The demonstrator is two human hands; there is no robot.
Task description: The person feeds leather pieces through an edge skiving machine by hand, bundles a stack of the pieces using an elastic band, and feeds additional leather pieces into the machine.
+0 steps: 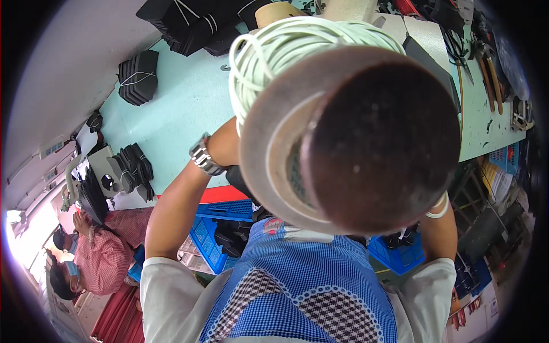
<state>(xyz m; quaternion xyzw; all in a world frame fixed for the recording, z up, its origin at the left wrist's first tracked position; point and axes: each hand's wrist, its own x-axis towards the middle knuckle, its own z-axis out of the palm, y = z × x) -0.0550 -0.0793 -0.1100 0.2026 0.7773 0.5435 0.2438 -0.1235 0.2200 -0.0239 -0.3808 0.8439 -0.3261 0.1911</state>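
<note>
A large, blurred round thing (383, 137), dark brown with a paler rim, fills the middle of the view close to the camera. Behind it lies a coil of pale green-white cord (309, 43). My left forearm reaches up past the table's near edge, with a metal watch (206, 155) at the wrist. Just above the watch, the start of my left hand (225, 143) passes behind the round thing, so its fingers are hidden. A bit of something black (236, 178) shows beside that wrist. My right forearm, wearing a pale bangle (439, 207), also runs behind the round thing, which hides my right hand.
On the pale green table (189, 86) stand tied stacks of black pieces (138, 77). Scissors (459, 54) and wooden-handled tools (490, 83) lie at the right. Blue crates (214, 243) with black pieces sit below the table. Co-workers (103, 257) are at the far left.
</note>
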